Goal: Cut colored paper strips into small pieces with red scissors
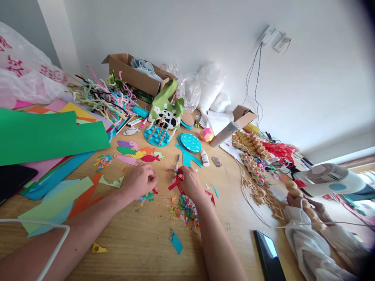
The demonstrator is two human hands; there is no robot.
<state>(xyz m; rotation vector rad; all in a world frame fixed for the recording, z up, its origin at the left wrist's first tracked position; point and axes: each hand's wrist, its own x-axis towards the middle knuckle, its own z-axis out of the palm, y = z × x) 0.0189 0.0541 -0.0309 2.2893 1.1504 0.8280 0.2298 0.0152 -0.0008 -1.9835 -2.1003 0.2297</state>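
My left hand [140, 180] is closed, its thumb and fingers drawn together above the wooden table; what it holds, if anything, is too small to name. My right hand [190, 181] grips red-handled scissors [179, 186], whose blades point left toward my left hand. Small colourful paper scraps [190, 210] lie below my right hand, and paper dots [146, 198] lie beneath my left. Beyond my hands are colourful paper fish [150, 158], a pink paper strip [126, 159], a pen [177, 160] and blue cut paper [187, 156].
Coloured sheets [52, 136] cover the left side. Behind are pipe cleaners [102, 93], a cardboard box [131, 74], a green panda bag [166, 113] and a bottle [224, 134]. At right are a phone [269, 255], a fan [331, 179], a cable and another person's hands [304, 203].
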